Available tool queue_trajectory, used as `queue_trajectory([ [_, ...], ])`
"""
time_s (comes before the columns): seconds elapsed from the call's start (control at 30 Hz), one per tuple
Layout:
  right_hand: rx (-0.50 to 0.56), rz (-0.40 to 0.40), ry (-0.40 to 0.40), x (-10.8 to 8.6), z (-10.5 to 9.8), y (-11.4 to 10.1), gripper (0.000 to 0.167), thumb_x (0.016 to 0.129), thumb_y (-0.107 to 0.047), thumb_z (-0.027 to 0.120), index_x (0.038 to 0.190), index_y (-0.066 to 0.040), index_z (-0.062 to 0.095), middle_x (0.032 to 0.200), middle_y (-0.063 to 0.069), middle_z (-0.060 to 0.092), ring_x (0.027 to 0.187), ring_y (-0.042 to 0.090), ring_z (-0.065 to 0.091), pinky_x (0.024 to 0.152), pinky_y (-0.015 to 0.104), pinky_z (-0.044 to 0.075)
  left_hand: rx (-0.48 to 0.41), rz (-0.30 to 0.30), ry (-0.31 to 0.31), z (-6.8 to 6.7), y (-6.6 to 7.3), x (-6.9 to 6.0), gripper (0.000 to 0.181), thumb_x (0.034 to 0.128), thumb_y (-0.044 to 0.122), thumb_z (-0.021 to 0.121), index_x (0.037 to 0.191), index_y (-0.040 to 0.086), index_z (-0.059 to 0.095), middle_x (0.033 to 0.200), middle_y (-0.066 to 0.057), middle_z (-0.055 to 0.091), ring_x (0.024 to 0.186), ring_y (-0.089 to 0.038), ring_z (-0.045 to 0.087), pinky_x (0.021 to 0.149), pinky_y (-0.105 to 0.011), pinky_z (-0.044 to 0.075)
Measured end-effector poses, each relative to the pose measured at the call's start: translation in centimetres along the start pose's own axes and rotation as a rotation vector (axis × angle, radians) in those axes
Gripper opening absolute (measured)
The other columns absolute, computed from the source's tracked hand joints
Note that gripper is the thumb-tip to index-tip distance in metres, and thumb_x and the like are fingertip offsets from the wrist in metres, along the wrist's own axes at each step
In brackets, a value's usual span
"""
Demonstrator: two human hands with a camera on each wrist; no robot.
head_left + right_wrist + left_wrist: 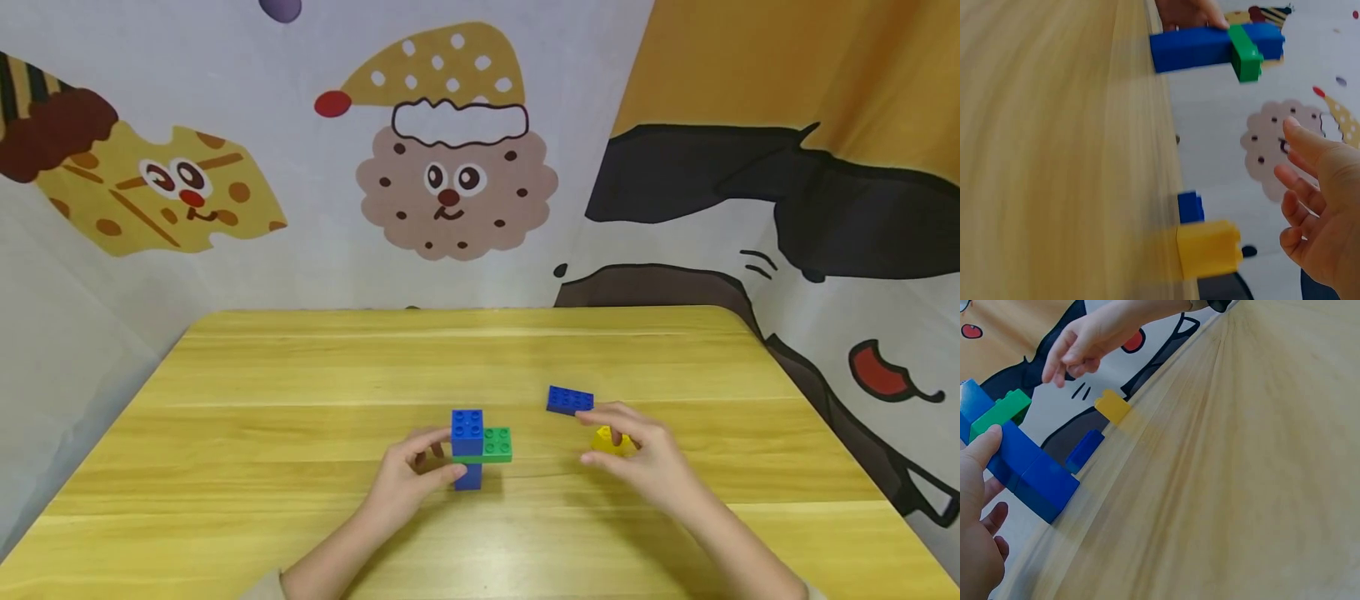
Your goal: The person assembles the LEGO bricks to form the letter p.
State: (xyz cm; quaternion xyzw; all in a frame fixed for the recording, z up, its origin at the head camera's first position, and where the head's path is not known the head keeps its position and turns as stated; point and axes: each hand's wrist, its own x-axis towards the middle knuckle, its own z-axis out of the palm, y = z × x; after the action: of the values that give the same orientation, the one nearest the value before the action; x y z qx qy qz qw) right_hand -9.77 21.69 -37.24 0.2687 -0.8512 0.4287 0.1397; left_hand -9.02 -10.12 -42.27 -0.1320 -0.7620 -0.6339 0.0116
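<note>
A tower of blue toy building blocks stands upright on the table. Near its top, a green block is set between blue ones and juts out to the right. My left hand grips the tower from the left; its thumb lies at the green block's level. Over a yellow block hovers my right hand, fingers apart and loosely bent, holding nothing. The right wrist view shows a gap between that hand and the yellow block. Just beyond lies a flat blue block.
Both arms reach over a wood-grain table with rounded far corners. Behind it hangs a cloth printed with cartoon figures.
</note>
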Motion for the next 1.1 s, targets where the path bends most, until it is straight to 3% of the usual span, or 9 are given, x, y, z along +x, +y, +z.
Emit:
queue_trajectory([
  [0.33, -0.024, 0.073, -0.099, -0.3, -2.3, 3.6, 0.045, 0.074, -0.008, 0.081, 0.117, -0.007, 0.067, 0.109, 0.007, 0.063, 0.072, 0.015, 0.043, 0.049, 0.026, 0.036, 0.007, -0.006, -0.010, 0.1, 0.2, 0.0, 0.039, 0.0795, 0.014, 0.078, 0.117, 0.007, 0.068, 0.097, -0.003, 0.060, 0.087, -0.024, 0.048, 0.073, -0.028, 0.039],
  [0.5, -0.013, 0.067, -0.124, -0.5, -3.0, 5.1, 0.045, 0.074, -0.004, 0.081, 0.117, -0.005, 0.067, 0.114, 0.007, 0.062, 0.071, 0.017, 0.044, 0.050, 0.027, 0.036, 0.005, -0.016, -0.006, 0.1, 0.2, -0.1, 0.038, 0.0793, 0.013, 0.078, 0.116, 0.007, 0.068, 0.096, -0.003, 0.060, 0.086, -0.024, 0.047, 0.073, -0.028, 0.039],
  [0.9, 0.049, 0.107, -0.221, -0.7, -3.7, 6.7, 0.045, 0.078, -0.012, 0.078, 0.120, -0.004, 0.064, 0.121, 0.005, 0.060, 0.074, 0.016, 0.049, 0.061, 0.026, 0.041, 0.000, -0.005, 0.000, 0.1, 0.1, 0.0, 0.038, 0.0785, 0.012, 0.079, 0.115, 0.009, 0.069, 0.095, -0.003, 0.059, 0.085, -0.024, 0.047, 0.071, -0.027, 0.038],
  [1.1, 0.067, 0.167, -0.261, -0.9, -3.7, 7.1, 0.046, 0.079, -0.018, 0.078, 0.122, -0.007, 0.064, 0.124, 0.007, 0.059, 0.075, 0.016, 0.049, 0.062, 0.025, 0.042, 0.011, -0.018, 0.005, 0.1, 0.3, 0.0, 0.038, 0.0781, 0.011, 0.079, 0.114, 0.009, 0.069, 0.094, -0.005, 0.059, 0.084, -0.024, 0.047, 0.071, -0.027, 0.039],
])
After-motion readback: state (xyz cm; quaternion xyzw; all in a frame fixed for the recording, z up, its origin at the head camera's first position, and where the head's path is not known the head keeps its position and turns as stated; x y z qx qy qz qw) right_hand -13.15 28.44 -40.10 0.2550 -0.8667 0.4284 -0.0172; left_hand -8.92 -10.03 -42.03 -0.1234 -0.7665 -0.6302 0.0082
